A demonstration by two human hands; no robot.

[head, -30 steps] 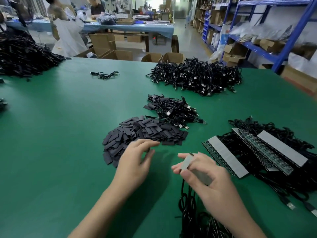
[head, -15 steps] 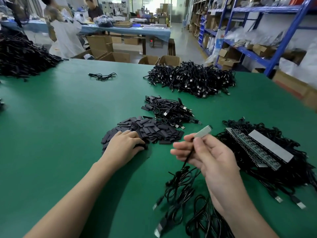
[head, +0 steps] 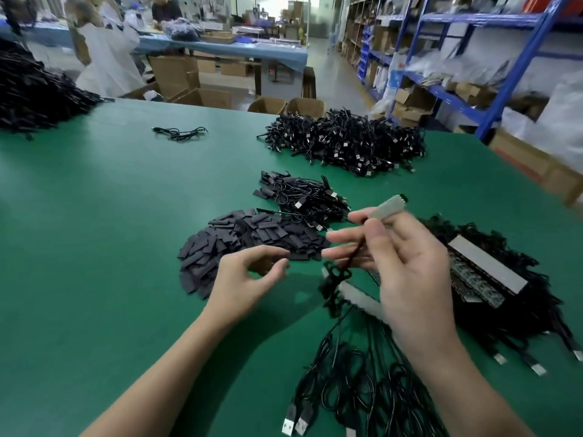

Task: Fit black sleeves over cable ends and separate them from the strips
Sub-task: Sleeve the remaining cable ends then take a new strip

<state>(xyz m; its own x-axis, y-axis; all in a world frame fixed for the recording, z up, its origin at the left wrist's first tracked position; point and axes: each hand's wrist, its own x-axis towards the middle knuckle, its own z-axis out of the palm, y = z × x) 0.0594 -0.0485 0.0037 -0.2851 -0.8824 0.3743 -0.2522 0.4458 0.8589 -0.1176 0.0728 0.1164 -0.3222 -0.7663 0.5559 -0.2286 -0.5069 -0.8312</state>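
My right hand is raised over the green table, shut on a grey-white strip whose end pokes out above the fingers. The strip's black cables hang down to USB plugs near the front edge. My left hand hovers at the near edge of the flat heap of black sleeves, thumb and forefinger curled almost tip to tip. Whether a sleeve sits between them is unclear.
A small bunch of sleeved cables lies behind the sleeves, with a big cable heap farther back. More strips with cables are stacked at right. A lone cable, a dark pile at left, blue shelving at right.
My left hand has lifted off the sleeve heap and drawn back with its fingers pinched. My right hand has raised the strip higher, dragging the cables up with it.
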